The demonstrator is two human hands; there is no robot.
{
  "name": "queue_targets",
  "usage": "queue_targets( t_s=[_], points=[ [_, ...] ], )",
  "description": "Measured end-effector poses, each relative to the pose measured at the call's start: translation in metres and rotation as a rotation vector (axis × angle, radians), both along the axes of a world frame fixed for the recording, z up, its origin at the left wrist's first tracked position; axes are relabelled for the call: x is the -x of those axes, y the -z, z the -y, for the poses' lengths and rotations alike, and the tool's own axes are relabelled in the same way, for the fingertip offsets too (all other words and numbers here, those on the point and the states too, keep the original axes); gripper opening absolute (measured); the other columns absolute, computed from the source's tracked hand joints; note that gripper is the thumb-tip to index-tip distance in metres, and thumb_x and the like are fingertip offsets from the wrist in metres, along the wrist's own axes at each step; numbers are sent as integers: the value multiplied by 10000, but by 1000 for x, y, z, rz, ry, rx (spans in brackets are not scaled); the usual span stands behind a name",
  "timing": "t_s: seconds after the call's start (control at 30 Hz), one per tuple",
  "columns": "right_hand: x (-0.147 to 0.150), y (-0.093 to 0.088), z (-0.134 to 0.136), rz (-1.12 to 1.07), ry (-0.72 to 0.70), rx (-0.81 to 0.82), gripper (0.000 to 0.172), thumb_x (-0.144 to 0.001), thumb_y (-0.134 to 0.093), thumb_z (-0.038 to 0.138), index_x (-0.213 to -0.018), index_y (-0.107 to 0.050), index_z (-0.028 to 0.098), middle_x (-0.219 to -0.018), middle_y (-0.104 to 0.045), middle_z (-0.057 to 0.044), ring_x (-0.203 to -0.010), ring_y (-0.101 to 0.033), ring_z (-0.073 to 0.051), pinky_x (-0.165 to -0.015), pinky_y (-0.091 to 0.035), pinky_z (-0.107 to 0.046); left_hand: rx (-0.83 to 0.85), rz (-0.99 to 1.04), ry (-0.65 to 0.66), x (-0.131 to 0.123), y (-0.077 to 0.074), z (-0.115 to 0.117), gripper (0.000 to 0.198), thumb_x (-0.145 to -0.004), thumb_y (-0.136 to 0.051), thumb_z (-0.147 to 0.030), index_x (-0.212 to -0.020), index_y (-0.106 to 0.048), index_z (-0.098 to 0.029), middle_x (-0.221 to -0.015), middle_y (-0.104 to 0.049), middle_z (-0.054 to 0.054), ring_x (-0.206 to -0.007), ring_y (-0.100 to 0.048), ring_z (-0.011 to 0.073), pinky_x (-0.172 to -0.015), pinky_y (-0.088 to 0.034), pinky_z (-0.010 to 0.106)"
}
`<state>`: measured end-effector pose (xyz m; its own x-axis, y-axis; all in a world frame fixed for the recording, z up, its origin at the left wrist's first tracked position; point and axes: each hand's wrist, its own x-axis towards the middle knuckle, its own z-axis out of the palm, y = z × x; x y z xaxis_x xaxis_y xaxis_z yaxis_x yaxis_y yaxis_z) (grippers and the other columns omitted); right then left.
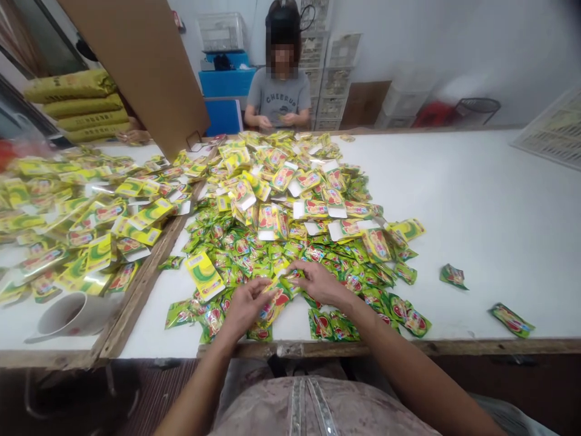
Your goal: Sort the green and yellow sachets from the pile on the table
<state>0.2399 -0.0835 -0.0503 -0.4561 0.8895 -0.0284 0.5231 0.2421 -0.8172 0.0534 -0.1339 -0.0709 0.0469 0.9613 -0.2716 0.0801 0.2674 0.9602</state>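
Note:
A big heap of small green and red sachets [254, 248] lies on the white table [476, 206] in front of me. My left hand [245, 306] is closed around a bunch of these sachets near the table's front edge. My right hand [318, 281] pinches sachets at the front of the heap, its fingertips close to the left hand. Larger yellow-green packets with white card tabs [308, 181] lie further back on the heap.
A second table at the left holds more yellow-green packets [91, 212] and a white cup [68, 315]. Two stray sachets [511, 319] lie at the right. A person in a grey shirt [279, 97] sits across. A cardboard sheet [145, 66] leans at the back left.

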Motion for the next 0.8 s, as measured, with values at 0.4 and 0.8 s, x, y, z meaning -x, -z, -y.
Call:
queue_targets(
  t_s=[0.4,0.8],
  points=[
    [20,4,-9,38,-173,41,293,-783,-553,210,-1073,-508,214,-576,-313,87,-528,-321,-99,-505,-246,-203,127,198,28,12,8,6,438,-591,-744,-411,-924,-627,-152,-642,-628,-1,-593,-573,134,-589,-447,242],
    [6,9,-16,303,-129,-235,506,-756,-502,155,-1260,-482,198,-1281,-530,-94,-1139,-488,-234,-927,-369,-373,96,189,-209,26,11,7,564,-589,-750,-385,-1089,-608,-165,-964,-692,88,-873,-638,212,-752,-484,302]
  ],
)
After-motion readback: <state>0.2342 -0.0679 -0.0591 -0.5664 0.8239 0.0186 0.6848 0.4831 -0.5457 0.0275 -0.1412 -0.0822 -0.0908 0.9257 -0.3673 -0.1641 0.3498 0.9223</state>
